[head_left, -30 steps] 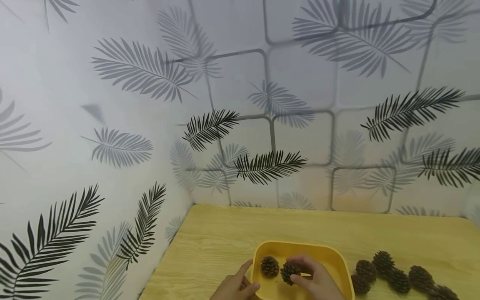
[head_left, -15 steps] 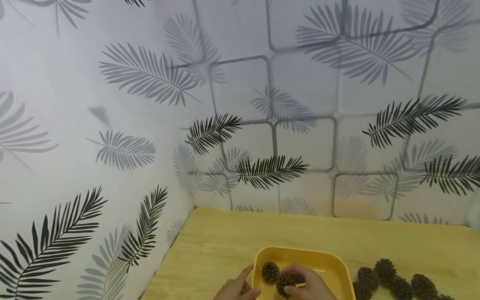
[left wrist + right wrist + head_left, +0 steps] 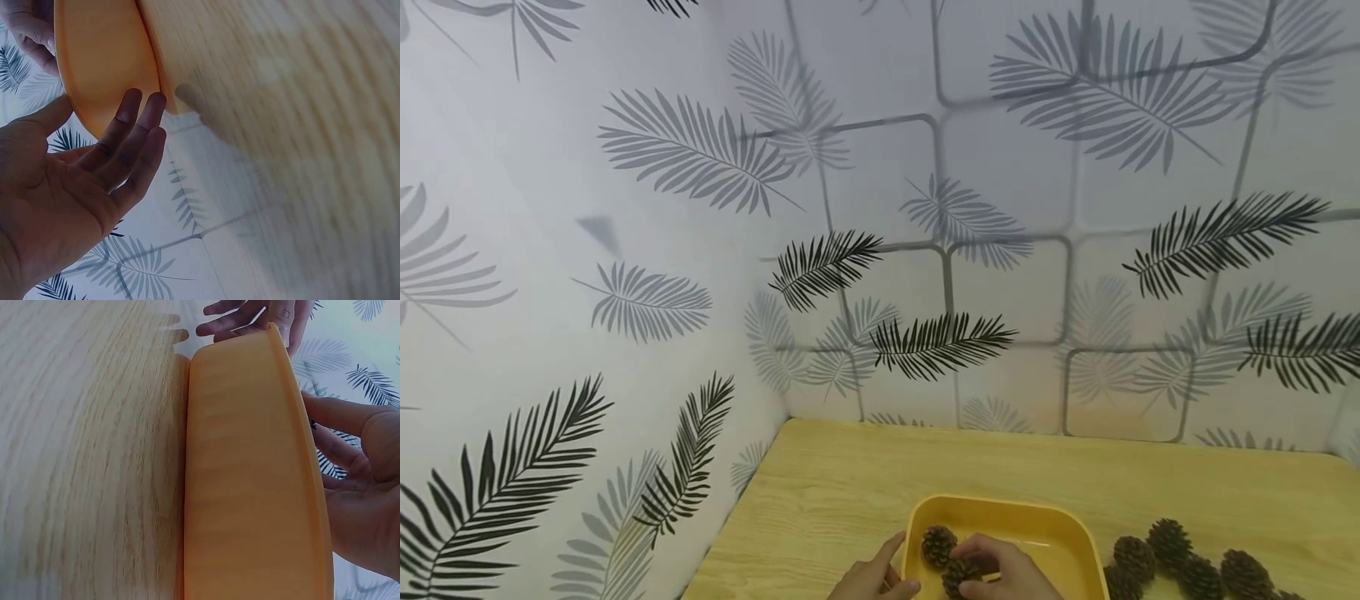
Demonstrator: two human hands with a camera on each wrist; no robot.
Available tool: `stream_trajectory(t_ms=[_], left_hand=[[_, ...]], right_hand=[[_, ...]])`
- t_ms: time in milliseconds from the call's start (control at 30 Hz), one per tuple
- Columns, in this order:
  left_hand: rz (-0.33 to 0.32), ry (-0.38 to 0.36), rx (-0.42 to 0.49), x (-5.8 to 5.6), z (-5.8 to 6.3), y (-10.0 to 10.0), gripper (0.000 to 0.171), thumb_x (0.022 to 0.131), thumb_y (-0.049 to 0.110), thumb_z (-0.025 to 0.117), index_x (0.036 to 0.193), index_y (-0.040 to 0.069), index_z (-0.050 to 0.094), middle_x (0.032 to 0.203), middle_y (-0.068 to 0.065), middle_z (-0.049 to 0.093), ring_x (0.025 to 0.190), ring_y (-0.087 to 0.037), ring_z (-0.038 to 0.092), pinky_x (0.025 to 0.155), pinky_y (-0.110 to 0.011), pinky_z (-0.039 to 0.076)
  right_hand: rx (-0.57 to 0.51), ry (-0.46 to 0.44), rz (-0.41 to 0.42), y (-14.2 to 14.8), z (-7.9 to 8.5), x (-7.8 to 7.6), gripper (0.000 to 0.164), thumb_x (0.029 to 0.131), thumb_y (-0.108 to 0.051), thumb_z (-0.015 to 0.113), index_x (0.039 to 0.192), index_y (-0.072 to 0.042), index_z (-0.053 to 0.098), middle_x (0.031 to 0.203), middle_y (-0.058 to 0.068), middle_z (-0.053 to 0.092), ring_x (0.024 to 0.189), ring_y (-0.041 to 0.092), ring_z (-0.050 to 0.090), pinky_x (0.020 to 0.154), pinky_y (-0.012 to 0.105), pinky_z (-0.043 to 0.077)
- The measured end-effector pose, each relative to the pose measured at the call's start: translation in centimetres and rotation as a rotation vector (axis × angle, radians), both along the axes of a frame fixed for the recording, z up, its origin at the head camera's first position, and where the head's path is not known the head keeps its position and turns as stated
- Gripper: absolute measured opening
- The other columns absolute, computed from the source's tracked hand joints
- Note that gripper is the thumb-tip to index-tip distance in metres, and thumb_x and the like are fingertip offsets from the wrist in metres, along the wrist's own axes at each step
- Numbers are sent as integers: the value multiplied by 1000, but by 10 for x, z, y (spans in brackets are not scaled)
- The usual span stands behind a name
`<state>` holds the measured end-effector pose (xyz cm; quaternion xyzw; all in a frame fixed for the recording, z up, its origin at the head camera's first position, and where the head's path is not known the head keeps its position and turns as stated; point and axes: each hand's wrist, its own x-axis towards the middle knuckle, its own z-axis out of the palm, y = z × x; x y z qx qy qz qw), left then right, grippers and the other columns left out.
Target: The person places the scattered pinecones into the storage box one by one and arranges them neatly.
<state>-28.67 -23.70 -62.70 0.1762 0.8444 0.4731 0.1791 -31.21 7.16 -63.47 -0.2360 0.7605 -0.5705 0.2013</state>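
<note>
A yellow plastic tray [image 3: 1060, 537] with raised walls sits on the table at the bottom of the head view. One pine cone [image 3: 938, 543] lies inside it near the left wall. Just in front of that cone, my right hand [image 3: 1011, 573] holds a second pine cone [image 3: 957, 575] between thumb and fingers, low inside the tray. My left hand [image 3: 874, 581] grips the tray's left wall. In the left wrist view, the left thumb [image 3: 53, 115] meets the rim and the fingers lie along the outside. The right wrist view shows the tray's outer wall [image 3: 250, 469], which hides the held cone.
Several loose pine cones [image 3: 1168, 543] lie on the table right of the tray, some cut off by the lower frame edge. The wood-grain table [image 3: 835, 475] meets a leaf-patterned wall [image 3: 1000, 283] behind and on the left.
My right hand has moved left and toward me with its pine cone, closer to the left wall. The left hand keeps its place on the tray. The head view has tilted slightly up.
</note>
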Motion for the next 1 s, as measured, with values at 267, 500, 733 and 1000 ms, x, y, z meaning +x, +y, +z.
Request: stream_trajectory(t_ms=[267,500,733,1000], left_hand=[[13,14,-26,4,2,3,87,100,60,62,163,7,33,83,10,71,72,-10,70,67,-29,57],[27,-3,-29,4,3,4,87,99,62,62,163,10,34,82,10,71,71,-10,70,66,-30,57],[36,-17,-13,9,13,7,86,98,59,65,163,12,34,82,8,71,71,-12,71,66,-30,57],[36,-6,-29,8,7,4,87,99,60,63,163,10,33,82,10,71,71,-11,70,66,-30,57]], right_hand=[[35,21,1,-11,-7,-1,36,92,-39,81,123,-22,72,123,3,72,107,28,71,87,56,58],[75,40,25,-15,-1,0,31,93,-27,80,122,-19,72,122,3,71,105,28,70,87,57,57],[128,62,36,-20,5,1,29,94,-19,78,122,-17,72,122,3,71,105,27,70,88,55,57],[127,43,30,-26,7,6,28,93,-15,79,120,-16,72,119,3,71,102,27,70,86,54,58]])
